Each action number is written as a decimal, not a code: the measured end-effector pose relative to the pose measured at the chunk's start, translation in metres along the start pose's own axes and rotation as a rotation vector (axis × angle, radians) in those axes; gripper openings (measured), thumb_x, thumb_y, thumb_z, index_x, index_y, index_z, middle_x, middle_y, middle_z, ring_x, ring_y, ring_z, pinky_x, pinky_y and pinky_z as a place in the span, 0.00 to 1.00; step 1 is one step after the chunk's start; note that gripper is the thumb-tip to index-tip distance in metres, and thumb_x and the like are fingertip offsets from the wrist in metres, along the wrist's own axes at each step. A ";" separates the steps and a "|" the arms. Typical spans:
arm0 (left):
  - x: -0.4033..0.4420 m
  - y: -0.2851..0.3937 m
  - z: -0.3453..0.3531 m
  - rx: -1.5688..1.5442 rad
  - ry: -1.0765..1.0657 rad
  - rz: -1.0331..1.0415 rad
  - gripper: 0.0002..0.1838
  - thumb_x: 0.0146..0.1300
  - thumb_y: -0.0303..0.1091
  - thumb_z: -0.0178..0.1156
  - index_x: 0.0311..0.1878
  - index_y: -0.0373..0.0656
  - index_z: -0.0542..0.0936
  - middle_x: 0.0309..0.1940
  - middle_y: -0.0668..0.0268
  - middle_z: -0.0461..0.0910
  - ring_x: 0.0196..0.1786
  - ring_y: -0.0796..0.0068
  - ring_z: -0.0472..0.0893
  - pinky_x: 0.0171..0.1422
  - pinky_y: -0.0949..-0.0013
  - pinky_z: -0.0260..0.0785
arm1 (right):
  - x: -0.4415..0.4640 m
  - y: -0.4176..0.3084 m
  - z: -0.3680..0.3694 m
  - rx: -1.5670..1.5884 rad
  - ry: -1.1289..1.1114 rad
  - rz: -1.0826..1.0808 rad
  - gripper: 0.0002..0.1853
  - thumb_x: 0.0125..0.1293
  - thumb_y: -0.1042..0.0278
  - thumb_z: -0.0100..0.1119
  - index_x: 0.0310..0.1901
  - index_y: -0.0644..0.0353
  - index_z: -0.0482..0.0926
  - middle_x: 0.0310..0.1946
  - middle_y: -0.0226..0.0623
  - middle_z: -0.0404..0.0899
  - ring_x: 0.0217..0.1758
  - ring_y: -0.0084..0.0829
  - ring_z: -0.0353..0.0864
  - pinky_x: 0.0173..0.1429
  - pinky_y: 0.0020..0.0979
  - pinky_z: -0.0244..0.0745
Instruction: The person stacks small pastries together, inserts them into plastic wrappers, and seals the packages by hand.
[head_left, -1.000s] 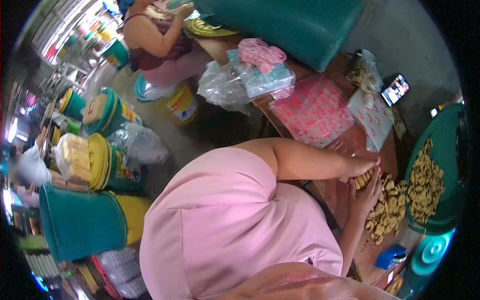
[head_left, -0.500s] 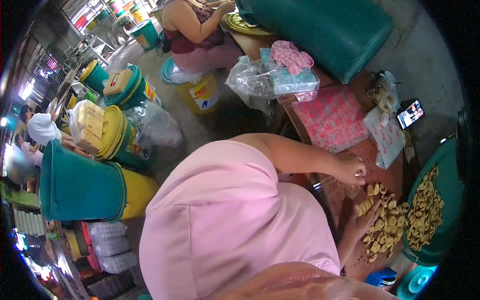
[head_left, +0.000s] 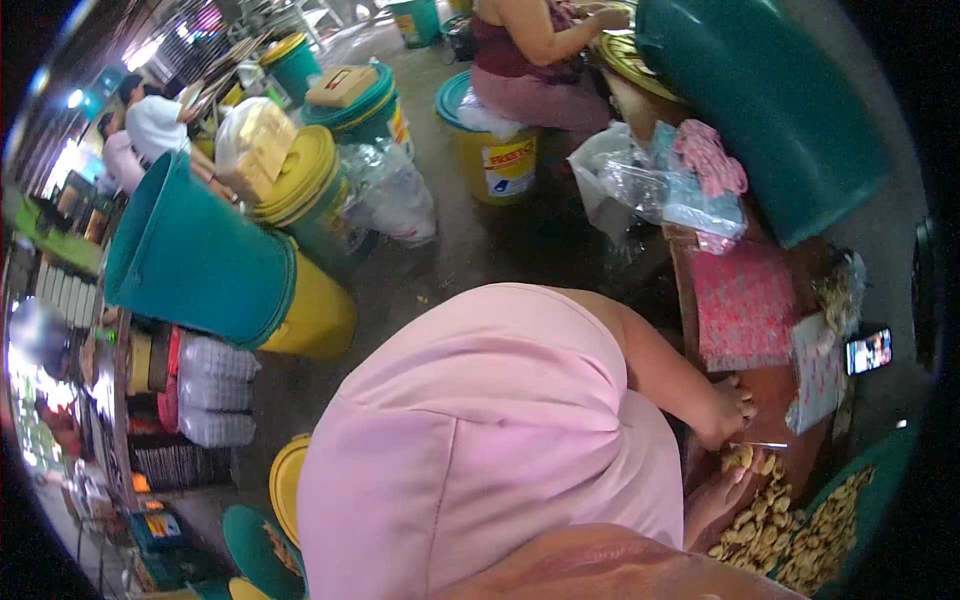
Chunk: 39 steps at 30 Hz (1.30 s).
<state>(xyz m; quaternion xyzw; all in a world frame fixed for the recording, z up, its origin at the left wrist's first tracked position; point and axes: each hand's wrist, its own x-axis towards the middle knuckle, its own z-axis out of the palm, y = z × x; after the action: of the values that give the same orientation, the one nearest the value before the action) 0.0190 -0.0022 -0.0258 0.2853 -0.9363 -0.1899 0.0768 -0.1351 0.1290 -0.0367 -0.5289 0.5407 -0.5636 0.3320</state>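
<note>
My left hand (head_left: 726, 412), the upper one, is closed around a knife; only its thin metal blade (head_left: 766, 444) shows. The blade lies just above a few tan curled pieces (head_left: 740, 457), which look like sliced dough. My right hand (head_left: 722, 492) is below, its fingers bent against these pieces and partly hidden. Many more tan pieces (head_left: 752, 530) are heaped on the brown tabletop (head_left: 800, 410) beside it. A green tub (head_left: 850, 480) at the right edge holds another pile of them.
On the table are a red-patterned sheet (head_left: 742, 305), a white patterned packet (head_left: 815, 370), a phone (head_left: 868, 351) and plastic bags (head_left: 620, 180). A large green drum (head_left: 770, 120) stands behind. A person (head_left: 530, 60) sits at the far end. Lidded buckets (head_left: 300, 180) stand left.
The view has swung, so the scene sits further right and lower. My hands are closer together, and the knife blade now shows beside the tan pieces. My right hand's fingers have drawn in.
</note>
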 end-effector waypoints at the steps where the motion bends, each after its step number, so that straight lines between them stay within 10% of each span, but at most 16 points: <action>1: 0.006 -0.008 0.009 0.032 0.150 -0.056 0.34 0.59 0.57 0.63 0.66 0.49 0.80 0.75 0.59 0.65 0.75 0.58 0.60 0.75 0.41 0.52 | 0.002 0.004 0.000 0.033 0.003 -0.017 0.37 0.81 0.42 0.45 0.77 0.65 0.61 0.77 0.46 0.60 0.78 0.41 0.61 0.80 0.40 0.57; 4: 0.031 -0.039 0.044 0.175 0.445 -0.174 0.30 0.57 0.55 0.66 0.61 0.51 0.82 0.68 0.60 0.69 0.74 0.55 0.61 0.77 0.48 0.55 | -0.001 0.006 -0.005 0.074 0.019 -0.029 0.38 0.80 0.41 0.46 0.78 0.64 0.60 0.78 0.45 0.58 0.78 0.41 0.60 0.80 0.42 0.57; 13: 0.028 -0.013 0.010 -0.429 0.186 0.039 0.11 0.53 0.42 0.70 0.35 0.49 0.82 0.44 0.61 0.81 0.56 0.55 0.77 0.56 0.54 0.72 | -0.017 -0.014 -0.003 -0.027 0.037 -0.068 0.38 0.80 0.41 0.46 0.78 0.64 0.59 0.78 0.48 0.58 0.78 0.42 0.61 0.80 0.42 0.57; 19: 0.033 0.005 0.027 -0.601 0.782 0.392 0.11 0.50 0.38 0.73 0.26 0.48 0.79 0.37 0.58 0.81 0.47 0.54 0.80 0.50 0.54 0.74 | -0.038 -0.030 -0.001 -0.060 0.078 -0.014 0.38 0.80 0.40 0.46 0.77 0.64 0.61 0.78 0.50 0.57 0.78 0.43 0.61 0.81 0.41 0.55; 22: 0.022 -0.011 -0.004 -0.403 0.430 0.039 0.12 0.43 0.39 0.73 0.29 0.45 0.81 0.34 0.57 0.81 0.44 0.54 0.81 0.51 0.54 0.74 | -0.036 -0.014 -0.015 -0.087 0.038 -0.028 0.37 0.80 0.44 0.48 0.77 0.65 0.61 0.77 0.50 0.60 0.78 0.43 0.61 0.80 0.43 0.57; 23: 0.044 -0.020 0.037 -0.530 0.826 0.005 0.15 0.42 0.40 0.72 0.33 0.43 0.85 0.30 0.52 0.83 0.39 0.54 0.82 0.46 0.53 0.75 | -0.035 0.004 -0.020 -0.117 0.078 -0.027 0.34 0.80 0.49 0.49 0.77 0.66 0.62 0.76 0.50 0.63 0.77 0.43 0.62 0.79 0.44 0.58; 24: 0.049 -0.028 0.038 -0.785 0.438 -0.185 0.16 0.44 0.40 0.72 0.36 0.41 0.87 0.28 0.52 0.84 0.32 0.58 0.84 0.39 0.53 0.76 | -0.032 -0.029 -0.001 -0.172 -0.011 -0.173 0.34 0.79 0.50 0.50 0.76 0.67 0.62 0.75 0.50 0.63 0.76 0.44 0.64 0.78 0.44 0.60; 27: 0.034 -0.024 0.054 -1.351 0.216 -0.282 0.23 0.53 0.37 0.75 0.46 0.33 0.78 0.31 0.58 0.83 0.27 0.67 0.83 0.31 0.61 0.75 | -0.052 -0.042 -0.005 -0.383 0.143 -0.055 0.37 0.77 0.44 0.52 0.74 0.67 0.65 0.72 0.47 0.70 0.74 0.39 0.69 0.76 0.39 0.64; 33: 0.002 -0.007 -0.005 -0.714 0.095 0.128 0.07 0.66 0.31 0.66 0.45 0.43 0.83 0.48 0.58 0.85 0.55 0.63 0.83 0.60 0.60 0.75 | -0.068 -0.030 -0.023 -0.061 0.339 0.154 0.32 0.72 0.61 0.63 0.73 0.63 0.68 0.66 0.46 0.75 0.68 0.36 0.74 0.73 0.35 0.67; 39: 0.005 -0.010 -0.009 -0.436 0.186 0.343 0.11 0.66 0.25 0.60 0.50 0.42 0.85 0.48 0.55 0.84 0.52 0.52 0.83 0.58 0.60 0.76 | -0.070 -0.045 -0.026 -0.355 0.355 0.227 0.42 0.66 0.61 0.73 0.76 0.66 0.62 0.65 0.47 0.75 0.68 0.36 0.75 0.71 0.36 0.70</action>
<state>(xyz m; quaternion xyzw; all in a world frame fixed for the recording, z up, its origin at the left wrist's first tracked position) 0.0225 -0.0153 -0.0209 0.1157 -0.8969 -0.3439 0.2528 -0.1359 0.2111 -0.0060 -0.4077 0.7365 -0.5032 0.1950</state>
